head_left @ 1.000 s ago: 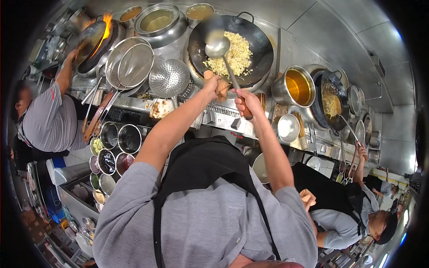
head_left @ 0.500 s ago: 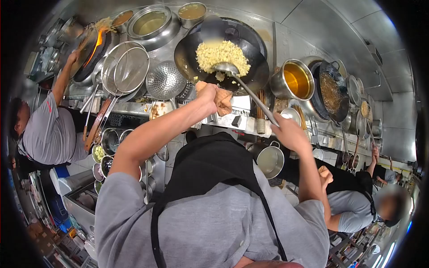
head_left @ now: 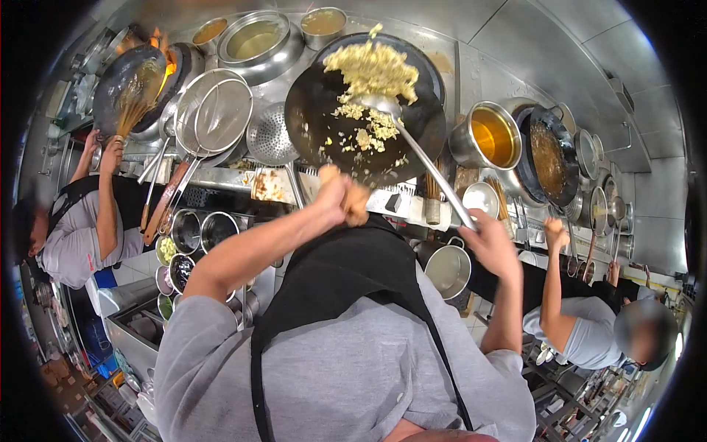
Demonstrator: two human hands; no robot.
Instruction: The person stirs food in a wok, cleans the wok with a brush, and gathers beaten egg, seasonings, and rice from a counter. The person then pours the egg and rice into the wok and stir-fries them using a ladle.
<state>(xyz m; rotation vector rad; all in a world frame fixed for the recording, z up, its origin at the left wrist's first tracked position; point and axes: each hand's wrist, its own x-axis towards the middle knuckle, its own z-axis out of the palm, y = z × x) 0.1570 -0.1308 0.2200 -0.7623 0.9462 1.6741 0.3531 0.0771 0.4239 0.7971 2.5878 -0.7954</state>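
My left hand [head_left: 337,194] is closed around the near edge of a large dark wok [head_left: 313,121], with a folded brown cloth [head_left: 357,205] in its grip. The wok is tilted and lifted toward me. Yellow fried rice [head_left: 375,68] with egg bits is tossed toward the far side, blurred by motion, with loose grains scattered over the near wall. My right hand [head_left: 487,239] is wrapped round the handle end of a long metal ladle [head_left: 427,162]. The ladle's bowl lies under the rice, partly covered by it.
A pot of orange oil [head_left: 495,140] and another wok of brown liquid [head_left: 549,158] stand at right. Strainers [head_left: 213,110] and a perforated ladle [head_left: 270,132] lie at left. One co-worker brushes a wok [head_left: 121,81] beside flames; another person [head_left: 574,324] stands at right.
The wok has come nearer and tipped, and the rice has flown up to its far side. My left hand has moved closer to my body. The left co-worker now holds a whisk in the wok.
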